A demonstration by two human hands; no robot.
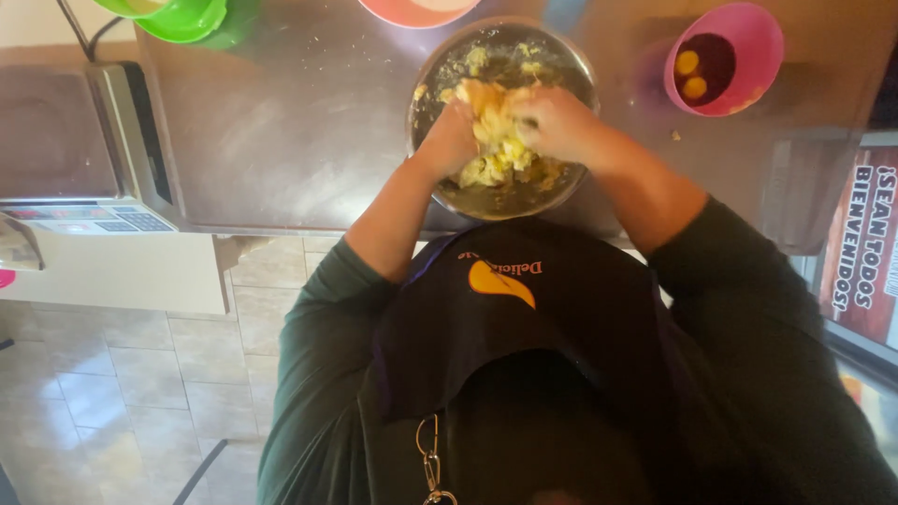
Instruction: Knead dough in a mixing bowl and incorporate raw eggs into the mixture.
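hands: left hand [452,136] and right hand [559,122] meet over the metal bowl [440,65], fingers closed on a yellow dough lump [496,140] so crumbs drop inside | bowl at worktop [281,140] edge, within reach | pink bowl [744,33] with two yolks set aside right | scale [122,159] left

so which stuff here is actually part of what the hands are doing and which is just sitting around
In use:
- left hand and right hand, both pressing into the yellow dough
- metal mixing bowl holding the dough

Lying about:
- pink bowl with two egg yolks
- green bowl at the far edge
- orange bowl
- weighing scale beside the steel table
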